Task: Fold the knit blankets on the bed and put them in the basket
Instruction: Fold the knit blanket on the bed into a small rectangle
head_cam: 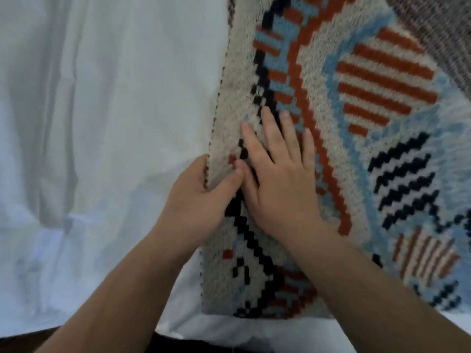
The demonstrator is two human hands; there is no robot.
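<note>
Patterned knit blanket (344, 128) lies on white bed sheet (102, 123), spreading ahead and right of both hands. Left hand (201, 200) grips blanket's left edge, thumb on top, fingers curled under. Right hand (277, 179) just beside it, flat, fingers straight, pressing pile. Judgement: thick, soft, floppy, fairly weighty, not slippery or fragile; best taken along edge or corners with 2 hands. Brown knit (438, 29) at far right. Basket not visible.

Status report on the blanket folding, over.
Left hand grips the patterned blanket at its left edge. Right hand lies flat on top, fingers straight. Blanket on the white sheet; basket not in view. Nothing in the way.
</note>
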